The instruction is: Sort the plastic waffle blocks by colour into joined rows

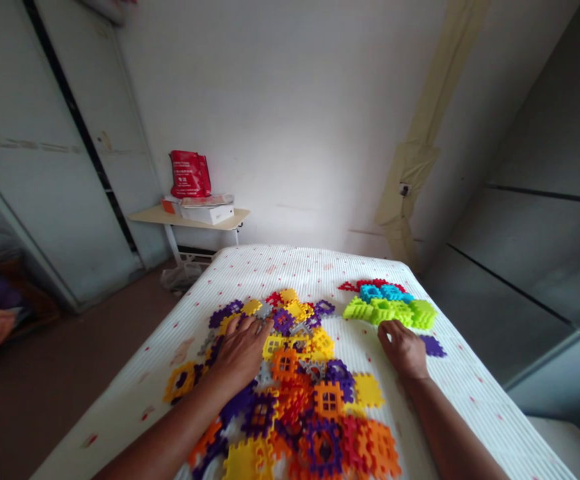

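Observation:
A mixed heap of interlocking plastic building tiles in yellow, orange, purple, red and grey spreads over the bed. My left hand lies palm down on the heap's left side, its fingers stretched over purple and yellow tiles. To the right, my right hand is closed, fingers curled toward the thumb; anything inside is hidden. It is just in front of a row of lime-green tiles and beside a purple tile. Behind the green ones are blue tiles and red tiles.
A white, red-dotted cover lies over the bed. Beyond its far left corner, a small table bears a white box and a red bag. Cabinets stand on both sides, with a wall behind.

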`<control>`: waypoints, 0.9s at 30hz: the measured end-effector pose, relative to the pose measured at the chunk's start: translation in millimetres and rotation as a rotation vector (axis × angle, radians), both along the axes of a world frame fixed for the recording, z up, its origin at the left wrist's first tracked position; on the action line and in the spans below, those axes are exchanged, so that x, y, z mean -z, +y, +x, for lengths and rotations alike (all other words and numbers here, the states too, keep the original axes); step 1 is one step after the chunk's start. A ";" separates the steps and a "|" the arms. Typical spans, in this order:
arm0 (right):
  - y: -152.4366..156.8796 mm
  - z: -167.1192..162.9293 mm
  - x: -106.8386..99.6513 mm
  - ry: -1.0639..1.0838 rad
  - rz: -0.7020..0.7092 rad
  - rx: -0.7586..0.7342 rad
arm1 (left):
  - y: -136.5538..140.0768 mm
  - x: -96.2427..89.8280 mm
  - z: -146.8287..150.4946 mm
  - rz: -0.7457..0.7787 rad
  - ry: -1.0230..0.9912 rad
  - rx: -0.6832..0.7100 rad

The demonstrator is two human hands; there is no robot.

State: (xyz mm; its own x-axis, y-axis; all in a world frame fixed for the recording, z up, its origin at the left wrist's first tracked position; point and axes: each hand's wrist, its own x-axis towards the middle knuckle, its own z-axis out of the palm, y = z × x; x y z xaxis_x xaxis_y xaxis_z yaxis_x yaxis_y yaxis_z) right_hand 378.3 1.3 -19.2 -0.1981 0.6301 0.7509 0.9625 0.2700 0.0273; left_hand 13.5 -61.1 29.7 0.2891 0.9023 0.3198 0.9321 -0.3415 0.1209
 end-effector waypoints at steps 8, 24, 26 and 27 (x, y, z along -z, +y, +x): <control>0.9 -1.1 0.8 0.004 -0.037 -0.008 | -14.5 1.3 5.5 -0.063 -0.161 0.110; 1.2 0.0 3.1 0.032 -0.063 -0.031 | 13.3 -14.0 -14.6 0.015 -0.016 -0.047; 0.5 0.1 2.5 0.040 -0.075 -0.028 | 16.2 -11.4 -11.0 -0.027 0.031 -0.028; 0.1 0.1 2.3 0.043 -0.084 -0.028 | 16.8 -10.0 -8.9 -0.047 0.050 -0.019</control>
